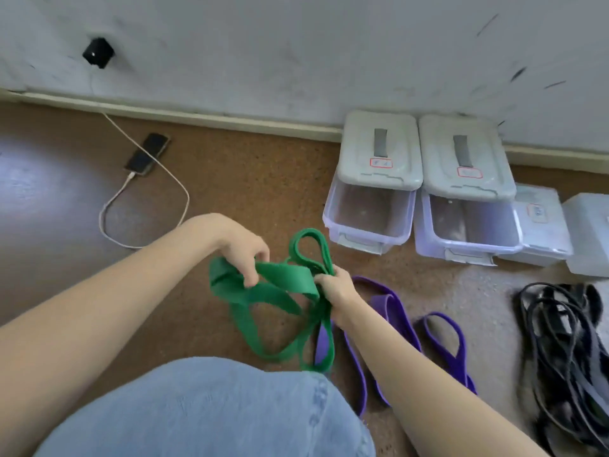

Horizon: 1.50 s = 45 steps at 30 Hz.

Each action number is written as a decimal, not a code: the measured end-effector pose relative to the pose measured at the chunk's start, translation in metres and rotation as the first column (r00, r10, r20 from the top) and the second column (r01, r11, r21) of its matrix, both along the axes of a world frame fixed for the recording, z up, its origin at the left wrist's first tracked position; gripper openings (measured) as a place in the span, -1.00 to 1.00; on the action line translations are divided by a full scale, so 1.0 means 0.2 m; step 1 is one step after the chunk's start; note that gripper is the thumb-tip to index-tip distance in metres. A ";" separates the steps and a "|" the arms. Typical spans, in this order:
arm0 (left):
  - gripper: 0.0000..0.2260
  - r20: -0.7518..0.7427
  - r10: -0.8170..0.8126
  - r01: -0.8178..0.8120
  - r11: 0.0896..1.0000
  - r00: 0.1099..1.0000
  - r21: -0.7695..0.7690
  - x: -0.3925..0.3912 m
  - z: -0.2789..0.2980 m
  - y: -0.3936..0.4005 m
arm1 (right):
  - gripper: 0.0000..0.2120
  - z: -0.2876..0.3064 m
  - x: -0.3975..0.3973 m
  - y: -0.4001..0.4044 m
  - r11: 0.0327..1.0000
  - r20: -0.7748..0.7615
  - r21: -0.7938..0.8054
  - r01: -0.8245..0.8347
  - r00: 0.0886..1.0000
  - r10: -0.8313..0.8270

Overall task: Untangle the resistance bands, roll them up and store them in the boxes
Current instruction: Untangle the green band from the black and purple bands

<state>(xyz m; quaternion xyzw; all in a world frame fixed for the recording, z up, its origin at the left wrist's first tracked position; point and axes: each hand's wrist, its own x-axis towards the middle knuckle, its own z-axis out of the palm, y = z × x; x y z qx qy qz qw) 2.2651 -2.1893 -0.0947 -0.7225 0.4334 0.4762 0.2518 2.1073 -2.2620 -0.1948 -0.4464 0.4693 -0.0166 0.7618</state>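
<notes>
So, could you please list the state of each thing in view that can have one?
left hand: grips the green band.
right hand: grips the green band.
green band: tangled, held above the floor.
purple band: loose on the floor, unrolled.
black bands: heaped in a tangle.
left box: open, lid propped behind.
right box: open, lid propped behind.
phone: cable plugged in.

The green band (283,285) at centre frame looks like matt, flat rubber, as does the purple band (389,301) beside it. The boxes (369,219) at right are clear, slightly cloudy plastic under opaque grey plastic lids (379,150). The floor (247,179) looks grainy, cork-like. Lower frame shows pale blue denim (214,410).
</notes>
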 end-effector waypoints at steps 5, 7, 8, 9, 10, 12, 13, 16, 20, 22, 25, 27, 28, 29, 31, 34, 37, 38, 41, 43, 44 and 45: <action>-0.36 -0.275 0.393 -0.385 0.919 0.877 0.084 0.01 -0.35 0.21 | -0.91 -0.20 -0.11 0.03 0.991 -0.263 0.099 0.094 0.963 -0.065; -0.47 -0.274 0.532 -0.590 0.779 0.801 -0.212 0.01 -0.48 0.20 | -0.95 -0.26 -0.12 0.08 0.995 -0.282 0.096 0.021 0.959 0.007; -0.52 -0.215 0.562 -0.600 0.713 0.799 -0.363 0.00 -0.54 0.19 | -0.94 -0.29 -0.12 0.10 0.997 -0.296 0.064 -0.034 0.954 0.052; -0.53 -0.141 0.576 -0.566 0.676 0.805 -0.472 -0.02 -0.60 0.18 | -0.88 -0.31 -0.10 0.12 0.995 -0.310 0.022 -0.095 0.946 0.097; -0.51 -0.080 0.576 -0.525 0.667 0.813 -0.528 -0.03 -0.65 0.18 | -0.82 -0.34 -0.08 0.14 0.989 -0.331 -0.022 -0.145 0.935 0.129; -0.39 0.003 0.541 -0.466 0.727 0.841 -0.503 -0.06 -0.74 0.20 | -0.73 -0.36 -0.05 0.17 0.967 -0.383 -0.100 -0.236 0.906 0.182; -0.33 0.037 0.525 -0.451 0.762 0.850 -0.464 -0.07 -0.78 0.21 | -0.70 -0.37 -0.04 0.19 0.947 -0.407 -0.130 -0.294 0.887 0.220; -0.26 0.130 0.609 -0.492 0.733 0.783 -0.470 -0.13 -0.88 0.22 | -0.68 -0.38 -0.04 0.21 0.865 -0.476 -0.204 -0.458 0.819 0.322; -0.27 0.220 0.693 -0.548 0.692 0.687 -0.469 -0.14 -0.91 0.27 | -0.63 -0.38 -0.02 0.21 0.853 -0.502 -0.218 -0.475 0.804 0.319; -0.36 0.149 0.716 -0.596 0.662 0.682 -0.455 -0.12 -0.92 0.30 | -0.65 -0.38 0.01 0.22 0.880 -0.492 -0.218 -0.423 0.826 0.275; -0.55 -0.133 0.843 -0.755 0.384 0.522 -0.531 -0.07 -0.87 0.30 | -0.74 -0.35 0.10 0.25 0.967 -0.291 -0.177 -0.181 0.949 0.125; -0.58 -0.255 0.890 -0.756 0.139 0.379 -0.640 -0.01 -0.83 0.30 | -0.78 -0.31 0.19 0.24 0.996 -0.129 -0.082 -0.031 0.991 0.020; -0.56 -0.268 0.900 -0.729 0.074 0.342 -0.681 0.02 -0.82 0.31 | -0.74 -0.30 0.23 0.23 0.999 -0.071 -0.035 -0.007 0.997 0.005; -0.49 -0.250 0.907 -0.727 0.084 0.340 -0.681 0.05 -0.81 0.32 | -0.64 -0.30 0.26 0.23 0.999 -0.055 -0.025 -0.046 0.998 0.044; -0.30 -0.123 0.904 -0.788 0.283 0.410 -0.546 0.05 -0.81 0.35 | -0.30 -0.31 0.27 0.22 0.964 -0.195 -0.078 -0.253 0.952 0.234; -0.17 0.047 0.875 -0.810 0.465 0.481 -0.358 0.00 -0.86 0.42 | -0.11 -0.34 0.21 0.19 0.926 -0.388 -0.150 -0.346 0.882 0.266; -0.24 0.129 0.808 -0.738 0.580 0.575 -0.343 -0.04 -0.89 0.46 | -0.27 -0.38 0.15 0.17 0.873 -0.453 -0.291 -0.391 0.860 0.234; -0.27 0.109 0.790 -0.725 0.600 0.603 -0.338 -0.06 -0.89 0.46 | -0.34 -0.39 0.15 0.19 0.851 -0.480 -0.299 -0.431 0.839 0.256; -0.30 -0.058 0.831 -0.787 0.499 0.554 -0.363 -0.12 -0.89 0.40 | -0.44 -0.38 0.21 0.26 0.941 -0.307 -0.106 -0.320 0.911 0.275; -0.31 -0.088 0.840 -0.771 0.444 0.536 -0.457 -0.10 -0.87 0.38 | -0.53 -0.34 0.26 0.33 0.978 -0.075 0.125 -0.166 0.981 0.176; -0.32 -0.054 0.842 -0.737 0.436 0.536 -0.517 -0.07 -0.86 0.38 | -0.57 -0.32 0.28 0.35 0.965 0.022 0.221 -0.143 0.990 0.142; -0.33 -0.015 0.853 -0.714 0.427 0.522 -0.554 -0.03 -0.84 0.39 | -0.59 -0.30 0.29 0.36 0.948 0.092 0.290 -0.132 0.990 0.109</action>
